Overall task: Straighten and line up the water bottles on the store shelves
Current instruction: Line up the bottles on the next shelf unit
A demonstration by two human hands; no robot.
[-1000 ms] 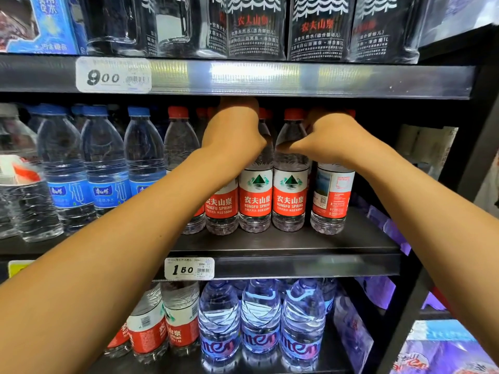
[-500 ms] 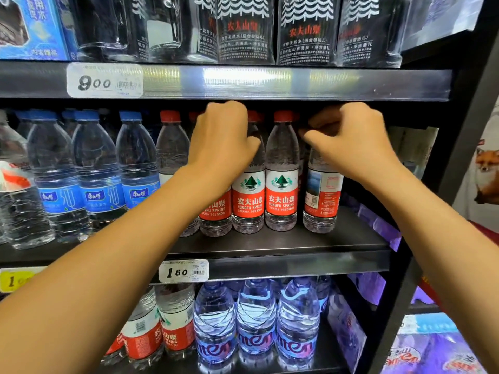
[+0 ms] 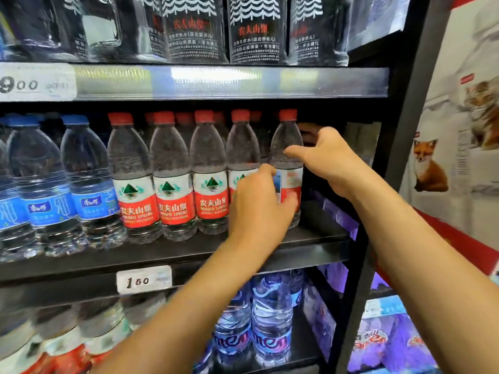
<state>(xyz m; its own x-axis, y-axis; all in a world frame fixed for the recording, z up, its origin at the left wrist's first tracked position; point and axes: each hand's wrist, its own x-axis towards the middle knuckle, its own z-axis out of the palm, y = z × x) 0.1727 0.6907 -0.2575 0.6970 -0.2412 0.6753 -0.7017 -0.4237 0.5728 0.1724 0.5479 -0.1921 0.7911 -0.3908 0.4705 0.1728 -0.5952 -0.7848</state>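
A row of red-capped water bottles [image 3: 172,184] with red and white labels stands along the front of the middle shelf [image 3: 162,255]. The rightmost bottle [image 3: 286,136] shows the side of its label, not the front like its neighbours. My left hand [image 3: 259,209] covers the fourth bottle's label, and its fingers curl round the rightmost bottle low at the label. My right hand [image 3: 328,160] holds that same bottle at its shoulder, thumb across the front and fingers behind. More red caps show in the rows behind.
Blue-capped bottles [image 3: 81,179] fill the shelf's left part. Large dark-labelled bottles [image 3: 253,31] stand on the shelf above, blue-purple bottles [image 3: 270,319] below. The black shelf upright [image 3: 378,201] stands close at the right, beside a fox poster [image 3: 429,168]. Price tags [image 3: 144,279] sit on the shelf edges.
Both hands came down from the bottle tops. My left hand shifted right and low onto the rightmost bottle's label; my right hand dropped to its shoulder. The view swung right.
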